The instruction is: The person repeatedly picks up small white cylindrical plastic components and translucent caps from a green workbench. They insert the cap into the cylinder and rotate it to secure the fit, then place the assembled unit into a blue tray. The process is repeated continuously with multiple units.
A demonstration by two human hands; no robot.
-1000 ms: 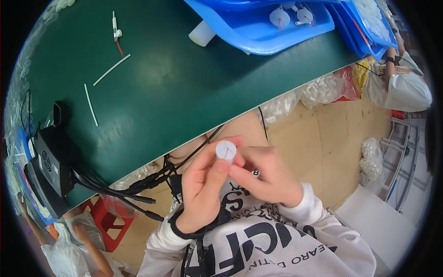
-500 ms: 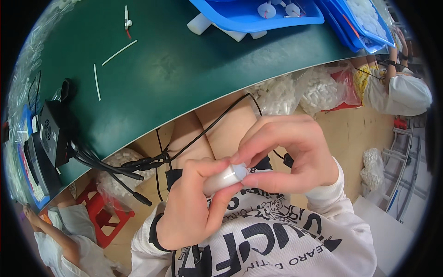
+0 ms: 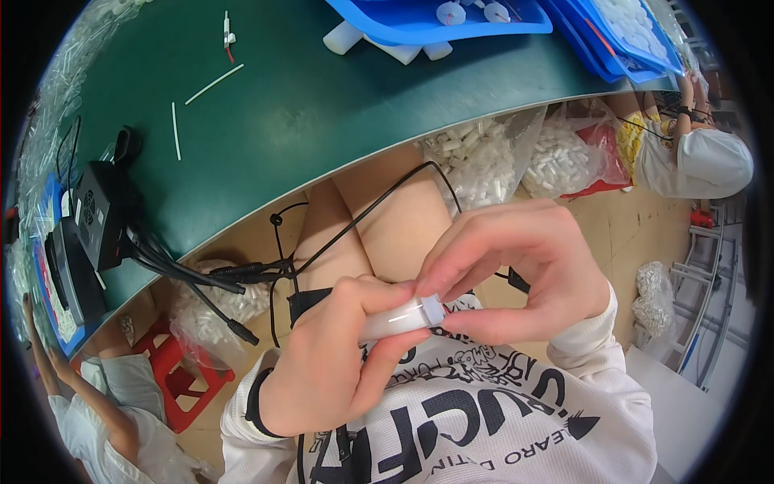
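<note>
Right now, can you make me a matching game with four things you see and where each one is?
Things:
1. white tube
2. blue tray
3. red stool
4. black box

Places:
A. on the floor, lower left
B. in the grip of both hands
C. far edge of the green table
D. left end of the table, with cables

Pairs: 1-B, 2-C, 3-A, 4-D

A second ago both hands were up near the edge of the green table [image 3: 322, 121], and the little white tube [image 3: 401, 317] showed its round end to the camera. Now the hands have come down, away from the table edge and over the lap and the white shirt [image 3: 484, 419]. The tube has turned and lies on its side. The left hand [image 3: 330, 363] wraps around it, and the right hand [image 3: 516, 266] pinches its cap end.
</note>
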